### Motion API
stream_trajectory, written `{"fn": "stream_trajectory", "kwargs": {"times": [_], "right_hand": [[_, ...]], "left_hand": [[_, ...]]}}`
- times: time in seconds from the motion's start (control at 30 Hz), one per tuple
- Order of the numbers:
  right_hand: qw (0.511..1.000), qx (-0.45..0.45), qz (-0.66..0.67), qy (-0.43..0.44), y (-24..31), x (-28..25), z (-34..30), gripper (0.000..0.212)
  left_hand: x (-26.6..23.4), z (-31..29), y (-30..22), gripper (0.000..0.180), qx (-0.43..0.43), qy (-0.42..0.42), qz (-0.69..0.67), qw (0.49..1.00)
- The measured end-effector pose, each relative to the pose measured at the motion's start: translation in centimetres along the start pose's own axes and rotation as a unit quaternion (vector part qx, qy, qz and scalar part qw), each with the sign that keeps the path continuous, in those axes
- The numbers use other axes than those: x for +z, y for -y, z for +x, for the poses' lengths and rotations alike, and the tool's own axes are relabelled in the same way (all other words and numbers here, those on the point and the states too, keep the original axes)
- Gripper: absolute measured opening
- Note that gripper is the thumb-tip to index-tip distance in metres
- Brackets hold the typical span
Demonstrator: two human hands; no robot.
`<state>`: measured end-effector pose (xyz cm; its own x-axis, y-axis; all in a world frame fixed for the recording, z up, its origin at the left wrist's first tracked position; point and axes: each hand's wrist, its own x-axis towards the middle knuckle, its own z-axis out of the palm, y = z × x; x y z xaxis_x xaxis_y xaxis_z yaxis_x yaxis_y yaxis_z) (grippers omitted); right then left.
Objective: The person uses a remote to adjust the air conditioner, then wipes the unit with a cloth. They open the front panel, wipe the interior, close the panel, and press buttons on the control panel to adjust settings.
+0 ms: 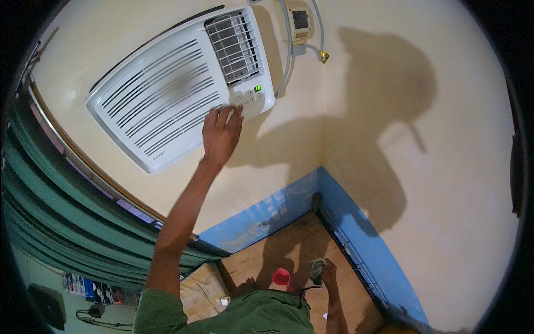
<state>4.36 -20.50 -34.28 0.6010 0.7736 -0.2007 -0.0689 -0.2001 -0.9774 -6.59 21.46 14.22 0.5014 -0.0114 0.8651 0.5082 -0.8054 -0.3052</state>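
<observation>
My left hand [222,128] is raised to the white window air conditioner [167,94] in the wall. Its fingers are stretched up and slightly apart, at the lower edge just below the control panel [248,97] with its buttons and green-lit display. Nothing shows in that hand. Down by my right side, my right hand [330,273] is closed round a crumpled grey-green rag [317,270]. A red dipper [281,276] appears below me, left of the rag; what it rests on is hard to make out.
Green curtains [72,206] hang along the left. Beside the air conditioner a wall box [301,20] with a dark switch has grey cables [288,50]. Blue-painted bands [267,214] run along the bottom of the walls, above a brown wooden surface [295,239].
</observation>
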Motion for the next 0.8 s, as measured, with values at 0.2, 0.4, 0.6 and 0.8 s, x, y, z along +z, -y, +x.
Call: {"fn": "stream_trajectory", "kwargs": {"times": [0.2,0.4,0.6,0.8], "right_hand": [[0.988,-0.015,0.107,-0.112,-5.5,-3.9,-3.2,0.029],[0.983,0.062,0.01,-0.172,-13.2,-5.6,-8.2,0.025],[0.93,0.087,-0.302,-0.192,-16.6,-4.7,-13.1,0.018],[0.958,0.105,0.176,-0.201,-22.0,-3.7,-15.5,0.022]], "left_hand": [[2.7,6.1,2.6,0.028,0.025,0.014,0.16,0.987],[3.2,7.0,4.2,0.019,0.052,0.032,0.186,0.981],[3.8,6.7,4.5,0.019,0.064,0.006,0.183,0.981],[4.1,6.0,4.4,0.022,0.042,-0.015,0.143,0.989]]}}
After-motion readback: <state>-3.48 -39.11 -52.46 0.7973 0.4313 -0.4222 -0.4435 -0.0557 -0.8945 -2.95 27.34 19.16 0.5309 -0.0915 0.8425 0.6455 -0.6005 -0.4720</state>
